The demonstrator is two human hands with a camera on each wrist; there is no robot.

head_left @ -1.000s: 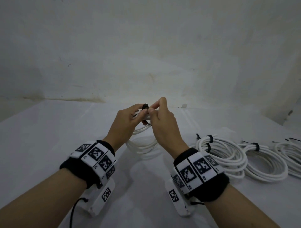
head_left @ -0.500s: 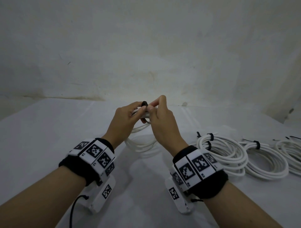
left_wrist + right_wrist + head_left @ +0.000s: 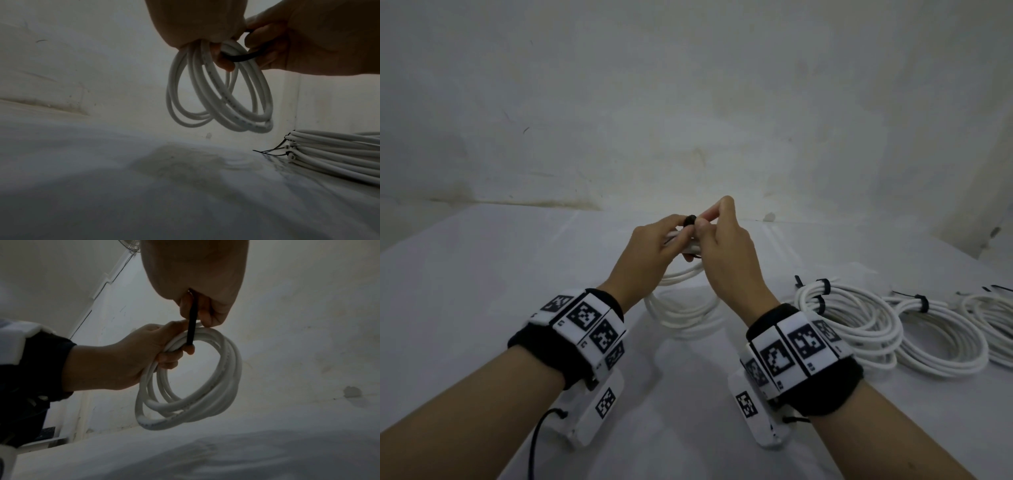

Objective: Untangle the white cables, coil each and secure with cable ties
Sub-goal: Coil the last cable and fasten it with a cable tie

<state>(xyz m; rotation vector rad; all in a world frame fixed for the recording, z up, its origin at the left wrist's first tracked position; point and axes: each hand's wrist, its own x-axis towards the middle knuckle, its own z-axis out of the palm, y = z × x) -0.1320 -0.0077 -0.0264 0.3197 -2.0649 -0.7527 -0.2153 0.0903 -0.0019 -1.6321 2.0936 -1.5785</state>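
Nearest, three tied coils (image 3: 859, 329) lie on the white table (image 3: 482, 308) to the right, each already cinched with black ties, so most of the work looks done. Beyond, lifted above the table, the left hand (image 3: 650, 253) grasps the last white coil (image 3: 185, 386) while the right hand (image 3: 726, 246) pinches a black cable tie (image 3: 192, 321) wrapped round it; tightening appears left
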